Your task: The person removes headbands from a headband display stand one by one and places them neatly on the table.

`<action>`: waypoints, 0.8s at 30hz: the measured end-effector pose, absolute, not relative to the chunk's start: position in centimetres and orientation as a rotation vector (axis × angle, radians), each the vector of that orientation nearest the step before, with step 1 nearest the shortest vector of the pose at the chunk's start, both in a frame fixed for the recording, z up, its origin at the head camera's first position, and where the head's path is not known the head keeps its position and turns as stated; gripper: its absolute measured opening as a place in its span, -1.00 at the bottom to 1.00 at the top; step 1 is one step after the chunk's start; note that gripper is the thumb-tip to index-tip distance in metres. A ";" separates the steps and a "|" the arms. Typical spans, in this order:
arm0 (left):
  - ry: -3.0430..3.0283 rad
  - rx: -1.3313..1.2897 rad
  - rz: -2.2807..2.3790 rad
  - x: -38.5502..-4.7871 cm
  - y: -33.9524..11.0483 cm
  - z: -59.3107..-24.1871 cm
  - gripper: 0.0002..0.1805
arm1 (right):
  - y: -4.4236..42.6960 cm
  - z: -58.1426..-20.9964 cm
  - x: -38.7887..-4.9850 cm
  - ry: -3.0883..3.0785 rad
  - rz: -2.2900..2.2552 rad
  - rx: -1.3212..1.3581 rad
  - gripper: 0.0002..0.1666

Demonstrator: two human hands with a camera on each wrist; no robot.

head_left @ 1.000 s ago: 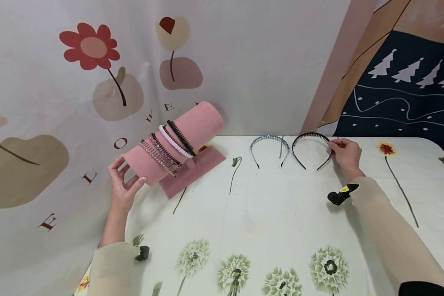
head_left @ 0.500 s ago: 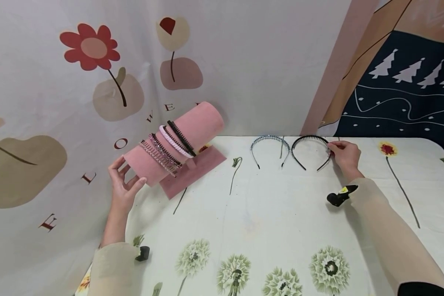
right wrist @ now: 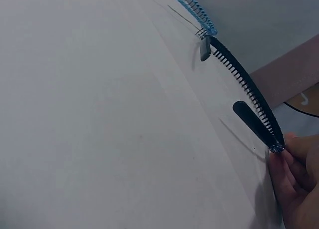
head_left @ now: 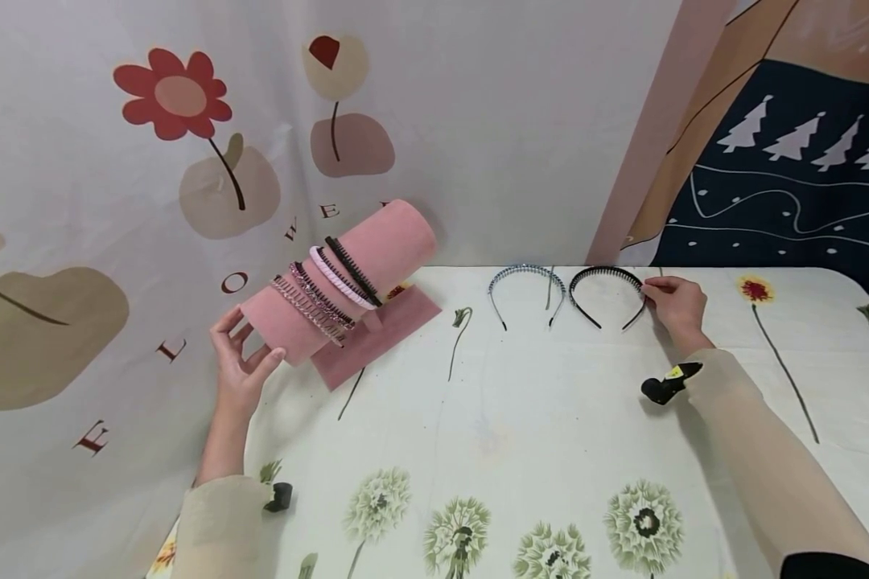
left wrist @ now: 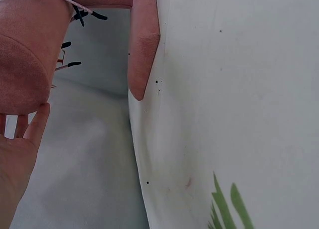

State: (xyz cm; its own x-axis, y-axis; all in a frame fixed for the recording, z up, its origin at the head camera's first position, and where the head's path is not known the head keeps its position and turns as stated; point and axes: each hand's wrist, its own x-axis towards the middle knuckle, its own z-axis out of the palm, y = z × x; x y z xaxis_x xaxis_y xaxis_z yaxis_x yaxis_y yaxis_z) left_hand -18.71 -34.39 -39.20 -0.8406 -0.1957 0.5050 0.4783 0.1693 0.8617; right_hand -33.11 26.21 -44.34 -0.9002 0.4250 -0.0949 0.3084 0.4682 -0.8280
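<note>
In the head view a pink padded roll (head_left: 398, 241) on a flat pink base (head_left: 384, 338) leans at a slant, with several toothed headbands around it, among them a white one (head_left: 340, 279). My left hand (head_left: 242, 370) holds the roll's lower end, fingers and thumb spread round its rim. At the right, my right hand (head_left: 677, 310) pinches the right side of a black toothed headband (head_left: 605, 270). Beside it lies a blue-grey headband (head_left: 525, 268). The right wrist view shows my fingertips gripping the black band (right wrist: 251, 89) near one end.
A white flower-print cloth (head_left: 536, 418) covers the table. Behind it hangs a grey printed curtain (head_left: 492, 145), with a dark blue tree-patterned cloth (head_left: 789, 193) at the right. Black wrist devices, such as the one at the right sleeve (head_left: 666, 386), sit by both cuffs.
The black headband has turned slightly in my right hand, its lower tips shifting a little. The left hand and the pink roll keep their positions.
</note>
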 end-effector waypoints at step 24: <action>-1.963 -0.227 -1.726 -18.6 -34.5 -39.2 -0.12 | 26.8 -44.1 -32.8 -2.616 1.444 -0.688 -0.52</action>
State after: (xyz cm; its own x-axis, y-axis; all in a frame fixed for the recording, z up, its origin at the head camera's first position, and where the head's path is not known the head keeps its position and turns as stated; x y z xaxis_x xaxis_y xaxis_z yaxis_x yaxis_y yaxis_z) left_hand -18.64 -34.48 -39.18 -0.8550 -0.2043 0.4767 0.4466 0.1770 0.8770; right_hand -32.79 26.82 -44.15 -0.8967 0.4176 -0.1466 0.3466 0.4566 -0.8194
